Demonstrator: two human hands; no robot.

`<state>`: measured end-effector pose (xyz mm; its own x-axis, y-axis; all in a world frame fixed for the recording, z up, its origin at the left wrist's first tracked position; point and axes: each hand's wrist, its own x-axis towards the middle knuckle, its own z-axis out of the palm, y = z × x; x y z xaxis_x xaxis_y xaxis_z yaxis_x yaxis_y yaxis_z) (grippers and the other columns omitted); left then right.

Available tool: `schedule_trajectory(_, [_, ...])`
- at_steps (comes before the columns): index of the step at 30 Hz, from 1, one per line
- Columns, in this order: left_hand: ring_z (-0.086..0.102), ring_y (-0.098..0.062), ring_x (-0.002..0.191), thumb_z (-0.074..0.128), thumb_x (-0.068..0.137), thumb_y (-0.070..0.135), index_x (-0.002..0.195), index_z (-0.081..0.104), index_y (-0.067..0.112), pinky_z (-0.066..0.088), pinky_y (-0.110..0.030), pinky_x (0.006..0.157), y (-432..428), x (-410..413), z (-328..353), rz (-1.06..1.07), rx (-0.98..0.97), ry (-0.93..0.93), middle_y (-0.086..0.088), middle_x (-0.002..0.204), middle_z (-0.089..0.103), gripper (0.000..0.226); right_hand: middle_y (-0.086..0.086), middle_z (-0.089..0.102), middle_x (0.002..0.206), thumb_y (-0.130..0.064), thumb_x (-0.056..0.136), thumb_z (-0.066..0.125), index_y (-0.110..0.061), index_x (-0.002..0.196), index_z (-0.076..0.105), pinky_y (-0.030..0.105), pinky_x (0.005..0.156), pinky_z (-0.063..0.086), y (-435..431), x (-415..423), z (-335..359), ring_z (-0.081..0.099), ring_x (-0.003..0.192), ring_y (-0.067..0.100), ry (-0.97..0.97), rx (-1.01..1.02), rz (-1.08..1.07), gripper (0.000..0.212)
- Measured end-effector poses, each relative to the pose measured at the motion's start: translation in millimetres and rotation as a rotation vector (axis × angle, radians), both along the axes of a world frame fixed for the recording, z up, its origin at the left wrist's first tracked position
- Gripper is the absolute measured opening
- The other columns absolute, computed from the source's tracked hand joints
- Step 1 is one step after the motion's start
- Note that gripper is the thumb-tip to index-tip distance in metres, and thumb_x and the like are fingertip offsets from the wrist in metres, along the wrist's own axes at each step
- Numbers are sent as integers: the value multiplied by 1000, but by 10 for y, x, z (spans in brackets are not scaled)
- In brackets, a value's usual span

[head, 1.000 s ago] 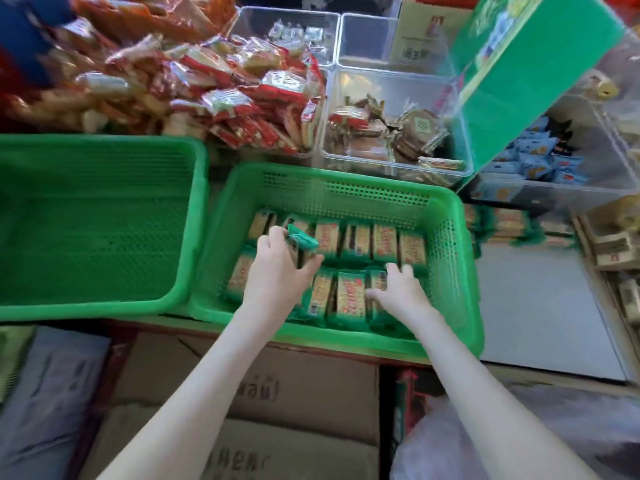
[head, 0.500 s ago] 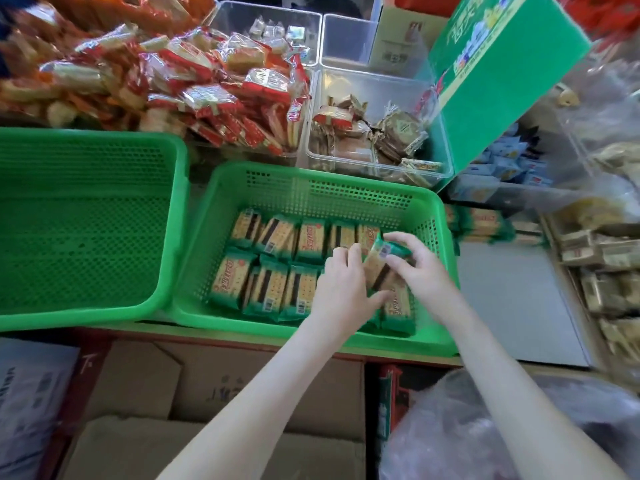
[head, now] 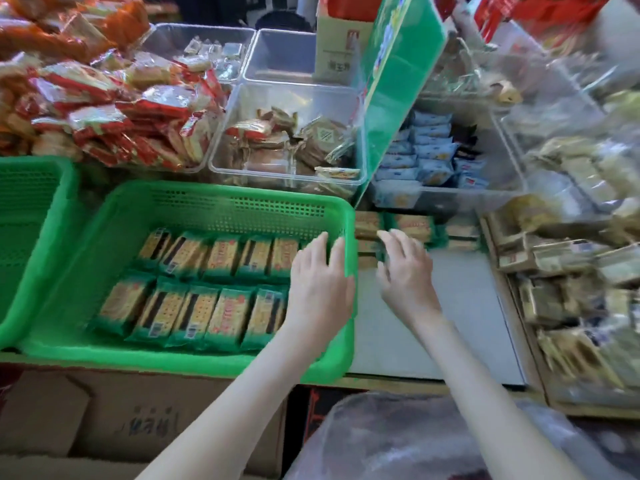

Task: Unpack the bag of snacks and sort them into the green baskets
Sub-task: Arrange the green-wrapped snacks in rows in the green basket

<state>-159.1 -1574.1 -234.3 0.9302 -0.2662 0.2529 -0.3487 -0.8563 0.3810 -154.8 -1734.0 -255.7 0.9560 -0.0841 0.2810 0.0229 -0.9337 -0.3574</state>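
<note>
A green basket (head: 221, 199) in the middle holds two rows of green-wrapped cracker packs (head: 194, 289). My left hand (head: 320, 275) hovers over the basket's right end with fingers spread and nothing in it. My right hand (head: 405, 268) is past the basket's right rim, over a grey surface, its fingers reaching to a small stack of the same cracker packs (head: 414, 226). Whether it touches them is blurred. A second green basket (head: 27, 216) stands at the left edge.
Clear bins at the back hold red-wrapped snacks (head: 114, 119), brown snacks (head: 287, 147) and blue packs (head: 429, 157). A green box (head: 394, 84) leans between the bins. Gold-wrapped packs (head: 571, 289) pile up at the right. Cardboard boxes (head: 138, 420) and a plastic bag (head: 433, 441) lie below.
Both hands moved right. The right hand left the basket and the pack it held, and now reaches the stack beside the basket. The left hand followed to the basket's right end.
</note>
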Motion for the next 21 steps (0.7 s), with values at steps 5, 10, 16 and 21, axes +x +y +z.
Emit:
schedule_trajectory(5, [59,-29,117,56,69,27,123,63,4,47,-43,98,-1251,277,-224,-44,178,34,-15,125,62,59,34,43,134,12,64,70,15,128,45,56,105,36,-1186,307,-441,42,124,50,184,12,-54,69])
schedule_trajectory(10, [41,-32,136,38,77,14,136,52,2,31,-44,112,-1551,567,-725,224,478,346,-22,146,43,61,22,22,155,-14,84,66,3,141,36,43,116,15,-1484,798,-652,22,142,38,269,-137,195,66])
schedule_trajectory(16, [36,-40,138,25,80,4,138,48,2,21,-53,114,-1437,422,-1104,226,614,310,-27,142,45,62,21,44,132,-21,82,67,-2,125,45,45,100,26,-1459,900,-673,36,124,37,214,-327,178,51])
schedule_trajectory(21, [65,-49,94,35,76,-2,102,71,1,49,-61,85,-1387,406,-1090,164,591,135,-23,82,62,44,20,39,121,-6,86,60,-10,132,37,41,85,37,-1476,657,-576,40,106,36,218,-258,154,52])
